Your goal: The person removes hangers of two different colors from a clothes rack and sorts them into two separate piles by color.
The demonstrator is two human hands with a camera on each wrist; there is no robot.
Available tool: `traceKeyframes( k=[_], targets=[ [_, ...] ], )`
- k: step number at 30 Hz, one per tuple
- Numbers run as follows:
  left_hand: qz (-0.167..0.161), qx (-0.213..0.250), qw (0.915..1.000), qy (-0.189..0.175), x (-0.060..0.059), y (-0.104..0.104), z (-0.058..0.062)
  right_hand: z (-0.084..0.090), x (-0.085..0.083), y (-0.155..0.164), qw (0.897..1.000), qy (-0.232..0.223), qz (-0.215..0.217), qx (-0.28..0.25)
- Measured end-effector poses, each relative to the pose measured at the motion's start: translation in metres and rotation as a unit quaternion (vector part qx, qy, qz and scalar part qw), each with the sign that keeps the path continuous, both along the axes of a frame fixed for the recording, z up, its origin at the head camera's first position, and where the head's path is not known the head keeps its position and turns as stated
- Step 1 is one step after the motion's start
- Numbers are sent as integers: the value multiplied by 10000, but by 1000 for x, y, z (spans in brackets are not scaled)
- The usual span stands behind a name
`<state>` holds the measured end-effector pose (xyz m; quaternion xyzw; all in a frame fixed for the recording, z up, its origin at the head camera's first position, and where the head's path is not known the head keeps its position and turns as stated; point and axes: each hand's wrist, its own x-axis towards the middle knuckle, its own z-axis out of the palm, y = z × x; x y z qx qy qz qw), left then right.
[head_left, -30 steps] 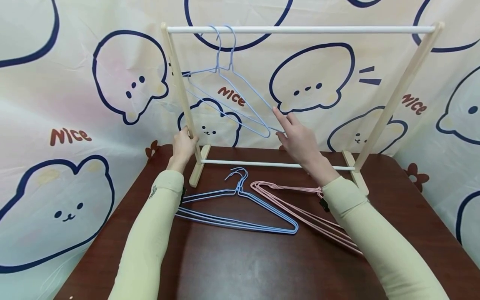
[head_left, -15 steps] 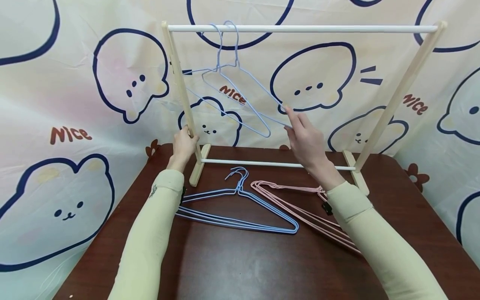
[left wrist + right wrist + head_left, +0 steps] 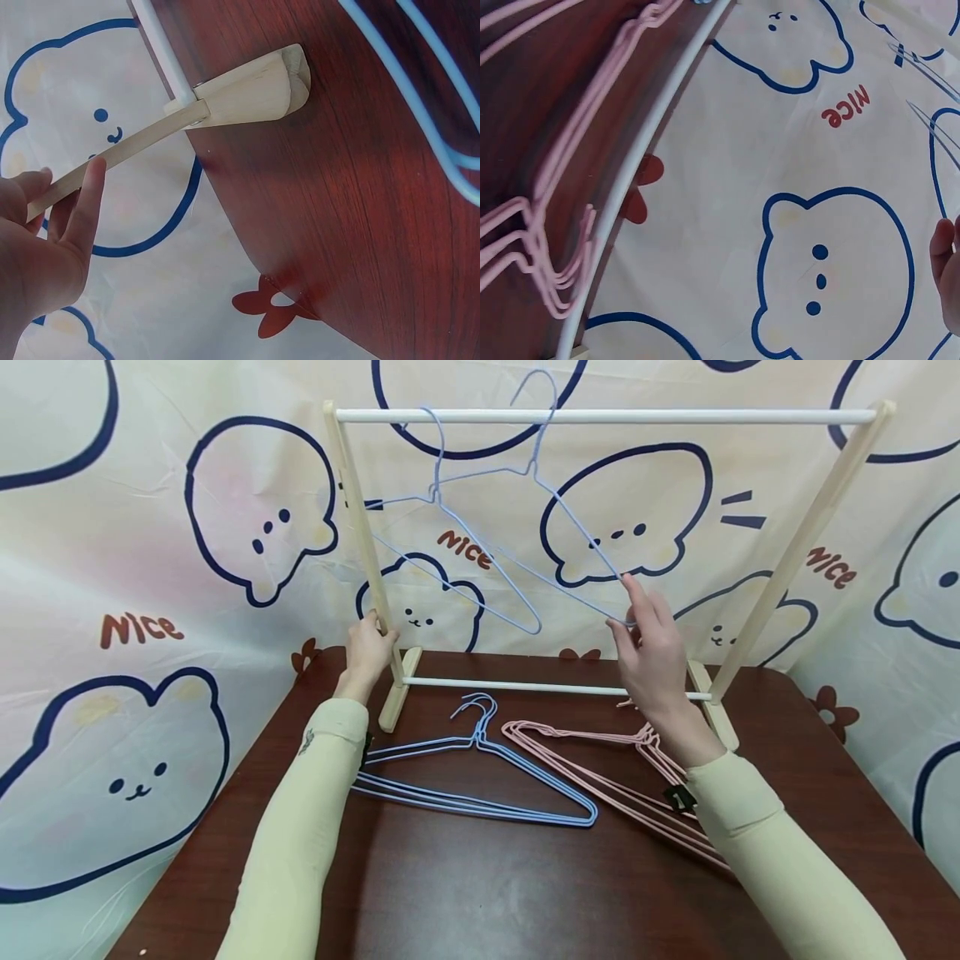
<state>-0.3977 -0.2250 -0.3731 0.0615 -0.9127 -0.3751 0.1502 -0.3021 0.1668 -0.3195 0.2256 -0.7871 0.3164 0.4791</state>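
My left hand (image 3: 367,652) grips the left wooden post (image 3: 358,527) of a clothes rack; in the left wrist view its thumb and fingers lie around that post. My right hand (image 3: 652,647) pinches the right corner of a blue wire hanger (image 3: 573,518). This hanger's hook rises above the white top rod (image 3: 675,417), its tip just over the rod. To its left, another blue hanger (image 3: 487,552) hangs from the rod by its hook. At the right wrist view's edge, only a few fingers of the right hand (image 3: 946,277) show.
Several blue hangers (image 3: 480,814) lie stacked on the dark brown table (image 3: 480,893), with several pink hangers (image 3: 600,789) to their right. A lower white bar (image 3: 510,686) joins the rack's wooden feet (image 3: 397,702). Behind hangs a bear-patterned cloth (image 3: 247,518).
My right hand has moved right with the second blue hanger, and its hook has risen off its place near the other hook. My left hand stays on the post.
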Motion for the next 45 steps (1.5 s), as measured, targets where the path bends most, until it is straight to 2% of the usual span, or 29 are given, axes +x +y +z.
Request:
traceKeyframes(
  k=[8,12,17,22,34,41,45],
  targets=[
    [-55,71,10000,-40,-3,1,1,-13,21,16,9985,-48,-7,-537],
    [-60,122,9999,-30,-2,2,0,-13,25,23,9964,6,41,-843],
    [-46,134,9999,-37,-2,0,0,-12,33,28,9935,-157,172,-1110],
    [-17,110,9999,0,-1,0,0,-20,45,32,9933,-447,233,-1045],
    [-33,107,9999,-40,3,0,3,-55,70,39,9909,-1029,353,-788],
    [-45,169,9998,-77,3,1,2,-70,83,39,9821,-1743,452,-561],
    [-58,155,9998,-67,3,0,2,-72,89,40,9719,-2267,490,-404]
  ],
)
